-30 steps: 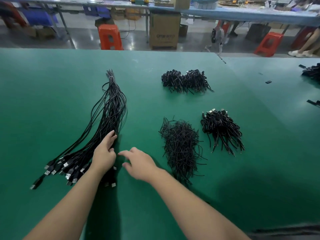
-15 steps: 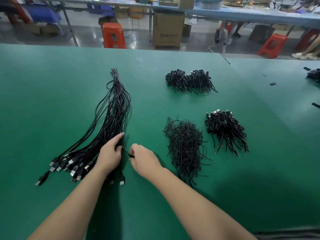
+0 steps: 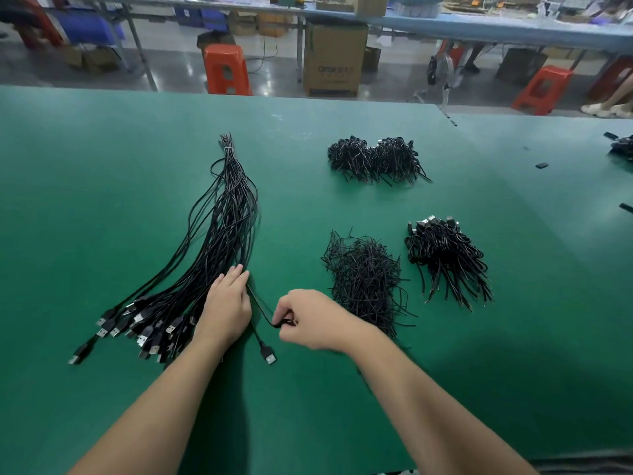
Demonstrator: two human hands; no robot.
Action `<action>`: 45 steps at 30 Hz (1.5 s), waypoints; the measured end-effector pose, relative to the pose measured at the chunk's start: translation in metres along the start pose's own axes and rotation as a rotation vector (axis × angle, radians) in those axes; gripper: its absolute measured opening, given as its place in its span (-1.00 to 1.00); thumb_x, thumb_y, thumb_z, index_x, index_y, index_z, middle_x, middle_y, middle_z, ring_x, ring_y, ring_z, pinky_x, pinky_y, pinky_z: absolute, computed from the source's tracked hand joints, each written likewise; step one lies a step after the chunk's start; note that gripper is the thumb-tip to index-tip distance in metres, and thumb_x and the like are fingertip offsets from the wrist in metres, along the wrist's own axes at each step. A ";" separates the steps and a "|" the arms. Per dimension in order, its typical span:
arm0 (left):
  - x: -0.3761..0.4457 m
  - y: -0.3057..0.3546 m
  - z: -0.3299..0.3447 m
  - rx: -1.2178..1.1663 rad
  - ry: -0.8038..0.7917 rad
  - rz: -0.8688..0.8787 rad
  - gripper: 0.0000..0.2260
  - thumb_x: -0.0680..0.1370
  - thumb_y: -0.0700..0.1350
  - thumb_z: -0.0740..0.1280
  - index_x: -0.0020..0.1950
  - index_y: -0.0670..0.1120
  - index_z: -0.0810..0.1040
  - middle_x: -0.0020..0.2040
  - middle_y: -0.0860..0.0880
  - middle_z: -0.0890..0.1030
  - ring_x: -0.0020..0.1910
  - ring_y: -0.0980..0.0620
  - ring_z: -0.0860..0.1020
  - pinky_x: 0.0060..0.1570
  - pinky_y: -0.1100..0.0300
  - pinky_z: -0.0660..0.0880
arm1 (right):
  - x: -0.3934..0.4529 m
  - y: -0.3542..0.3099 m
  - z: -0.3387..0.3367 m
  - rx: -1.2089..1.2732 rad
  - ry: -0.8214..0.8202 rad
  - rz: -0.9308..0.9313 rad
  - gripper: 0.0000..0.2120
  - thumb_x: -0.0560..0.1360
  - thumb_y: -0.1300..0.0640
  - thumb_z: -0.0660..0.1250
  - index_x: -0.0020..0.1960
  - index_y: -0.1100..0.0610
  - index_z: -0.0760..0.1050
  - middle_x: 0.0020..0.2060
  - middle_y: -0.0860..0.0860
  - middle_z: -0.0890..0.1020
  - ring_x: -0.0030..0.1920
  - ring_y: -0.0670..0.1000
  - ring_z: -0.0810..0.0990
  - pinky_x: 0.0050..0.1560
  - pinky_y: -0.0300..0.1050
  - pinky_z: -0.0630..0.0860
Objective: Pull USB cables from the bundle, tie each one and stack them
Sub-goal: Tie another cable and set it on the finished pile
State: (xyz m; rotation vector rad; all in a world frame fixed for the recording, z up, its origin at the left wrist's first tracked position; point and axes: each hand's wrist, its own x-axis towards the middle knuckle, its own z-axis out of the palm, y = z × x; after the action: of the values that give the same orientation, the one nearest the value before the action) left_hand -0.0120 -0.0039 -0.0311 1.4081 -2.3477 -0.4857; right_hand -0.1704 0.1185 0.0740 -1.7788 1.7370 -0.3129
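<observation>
The right hand (image 3: 310, 318) is pinching one thin black USB cable (image 3: 257, 301) running up-left into the long black cable bundle (image 3: 219, 241) (left hand (image 3: 227, 308), fingers straight, is pressing it down).

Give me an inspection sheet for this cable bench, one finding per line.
Surface: green table, continuous mat.
Job's things: long USB cable bundle on the left, banded at its far end; two piles of tied cables; pile of twist ties.
Clutter: small black bits far right.
Grips: left hand rests flat on the bundle; right hand pinches one cable.
Cables: that one runs out from under the left hand.
Surroundings: orange stools, cardboard box.
</observation>
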 end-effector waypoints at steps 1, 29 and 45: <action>0.000 0.000 0.000 -0.002 0.001 0.006 -0.57 0.63 -0.27 0.14 0.52 -0.20 0.35 0.56 -0.11 0.29 0.56 0.01 0.19 0.56 0.11 0.00 | -0.007 -0.002 -0.012 0.036 -0.029 -0.008 -0.75 0.48 0.20 0.30 0.11 0.08 0.66 -0.30 -0.15 0.53 -0.40 -0.24 0.49 -0.35 -0.40 0.39; -0.021 0.073 -0.031 -0.055 -0.145 0.326 -0.63 0.66 0.16 -0.03 -0.26 0.01 0.24 -0.44 0.03 0.39 -0.47 0.02 0.39 -0.44 0.11 0.22 | -0.049 -0.011 -0.187 1.401 0.885 -0.241 -0.87 0.65 0.30 0.23 0.07 0.28 0.56 -0.01 0.27 0.63 -0.12 0.11 0.74 -0.17 -0.14 0.65; -0.001 0.149 -0.132 -0.427 -0.383 0.210 -0.60 0.61 0.26 0.13 0.15 0.04 0.59 -0.06 0.10 0.69 -0.22 0.08 0.65 -0.09 0.02 0.65 | -0.038 0.008 -0.139 0.824 0.534 0.025 -0.93 0.47 0.23 0.50 -0.06 0.11 0.68 -0.28 -0.03 0.72 -0.28 -0.11 0.63 -0.19 -0.22 0.61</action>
State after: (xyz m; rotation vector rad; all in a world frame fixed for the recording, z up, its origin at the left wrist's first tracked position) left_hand -0.0635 0.0496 0.1539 0.9238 -2.4344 -1.1979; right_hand -0.2601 0.1188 0.1868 -1.1068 1.5917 -1.3670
